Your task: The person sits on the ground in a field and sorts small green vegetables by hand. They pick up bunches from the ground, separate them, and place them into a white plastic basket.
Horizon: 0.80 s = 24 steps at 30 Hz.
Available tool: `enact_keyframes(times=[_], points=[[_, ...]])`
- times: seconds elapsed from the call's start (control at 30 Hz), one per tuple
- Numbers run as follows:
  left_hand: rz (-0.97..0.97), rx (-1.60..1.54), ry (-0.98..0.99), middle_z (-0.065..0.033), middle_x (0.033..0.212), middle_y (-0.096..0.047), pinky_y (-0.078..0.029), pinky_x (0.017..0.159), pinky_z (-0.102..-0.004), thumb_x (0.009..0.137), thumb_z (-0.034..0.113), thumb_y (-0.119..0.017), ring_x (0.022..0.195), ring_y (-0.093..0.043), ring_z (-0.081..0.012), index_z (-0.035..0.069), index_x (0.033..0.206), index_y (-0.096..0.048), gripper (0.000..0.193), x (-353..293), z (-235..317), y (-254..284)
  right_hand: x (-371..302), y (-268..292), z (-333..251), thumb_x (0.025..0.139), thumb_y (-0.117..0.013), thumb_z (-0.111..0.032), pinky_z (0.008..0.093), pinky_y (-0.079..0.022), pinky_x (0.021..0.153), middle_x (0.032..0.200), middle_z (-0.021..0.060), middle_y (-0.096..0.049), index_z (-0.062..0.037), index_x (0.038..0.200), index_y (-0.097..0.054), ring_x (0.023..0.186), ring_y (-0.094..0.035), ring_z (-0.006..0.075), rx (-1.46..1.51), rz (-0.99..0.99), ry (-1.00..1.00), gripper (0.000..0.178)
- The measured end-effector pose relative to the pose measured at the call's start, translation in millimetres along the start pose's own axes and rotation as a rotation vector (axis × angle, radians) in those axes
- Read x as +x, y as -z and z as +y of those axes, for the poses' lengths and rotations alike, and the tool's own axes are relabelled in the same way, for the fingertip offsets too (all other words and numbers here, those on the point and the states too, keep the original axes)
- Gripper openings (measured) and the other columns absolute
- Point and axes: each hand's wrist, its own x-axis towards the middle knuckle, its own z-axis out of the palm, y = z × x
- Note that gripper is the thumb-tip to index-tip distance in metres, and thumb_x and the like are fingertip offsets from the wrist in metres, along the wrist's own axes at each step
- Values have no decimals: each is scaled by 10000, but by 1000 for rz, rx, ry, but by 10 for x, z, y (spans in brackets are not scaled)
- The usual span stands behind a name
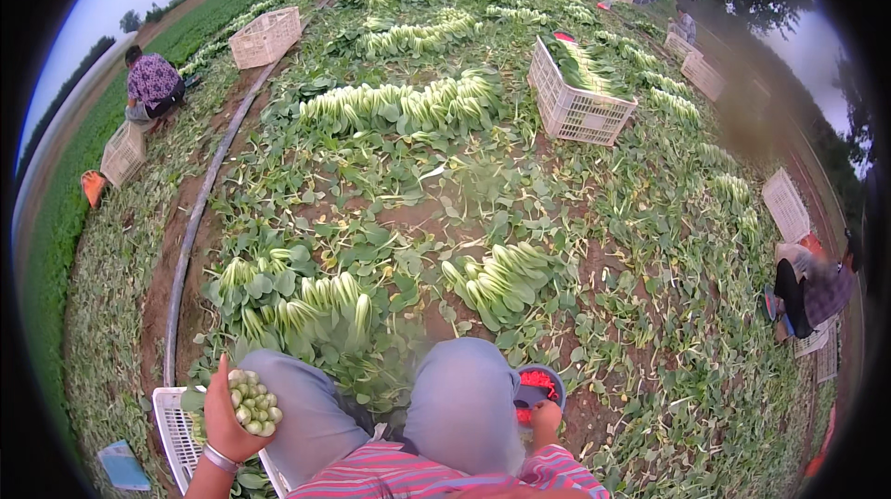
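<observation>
My left hand [230,420] wraps round a bunch of bok choy [253,403], its pale cut ends turned toward my knee. Just beneath it stands a white plastic crate [174,425] with leaves inside. At my right knee my right hand [548,415] reaches into a grey bowl [558,378] that holds red strips [536,382], perhaps ties. The fingers there are curled down at the red strips; what lies between them is too small to make out. Beyond my knees lie loose piles of bok choy, one at the left [311,306] and one at the right [501,284].
A long row of bok choy [404,107] lies farther off. A filled crate [583,116] stands at the far right, another crate [265,38] at the far left. A grey hose [200,207] runs along the left. Several people crouch about; one [821,290] is at the right.
</observation>
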Motion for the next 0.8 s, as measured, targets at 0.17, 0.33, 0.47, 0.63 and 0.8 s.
enact_keyframes(times=[0.17, 0.33, 0.47, 0.63, 0.8], points=[[37, 54, -234, -112, 1131, -644, -514, 997, -413, 627, 185, -894, 1022, -641, -278, -28, 1596, -281, 1166, 200, 181, -56, 373, 293, 56, 788, -787, -185, 442, -608, 874, 929, 140, -792, -177, 899, -853, 890, -772, 336, -33, 49, 85, 129], [19, 65, -267, -144, 1195, -645, -508, 1021, -448, 649, 213, -890, 1122, -639, -338, -55, 1611, -236, 1194, 200, 175, 90, -7, 1816, -2363, 932, -662, 54, 336, -598, 766, 1044, 106, -649, -22, 1139, -786, 864, -705, 210, 789, 134, 630, 253], [6, 28, -437, -198, 1387, -600, -494, 1059, -477, 636, 229, -904, 1231, -614, -392, -63, 1630, -172, 1268, 384, 387, -199, -1686, 2704, -4064, 980, -628, 60, 284, -572, 804, 1030, 82, -635, -52, 1223, -752, 911, -667, 171, 807, -162, 1370, 295], [76, -5, -506, -223, 1506, -538, -487, 1077, -458, 616, 248, -914, 1292, -587, -404, -53, 1635, -175, 1294, 215, 395, -212, -2744, 2005, -4549, 973, -641, 49, 300, -559, 788, 1012, 70, -654, -52, 1204, -762, 909, -675, 182, 801, -348, 1514, 280], [43, 63, -461, -254, 1356, -598, -497, 1033, -468, 626, 292, -903, 1177, -620, -417, -91, 1622, -173, 1292, 24, 324, -8, -3238, 1929, -4551, 974, -657, 39, 300, -561, 776, 1021, 72, -667, -42, 1145, -783, 904, -691, 179, 943, -323, 1424, 227]])
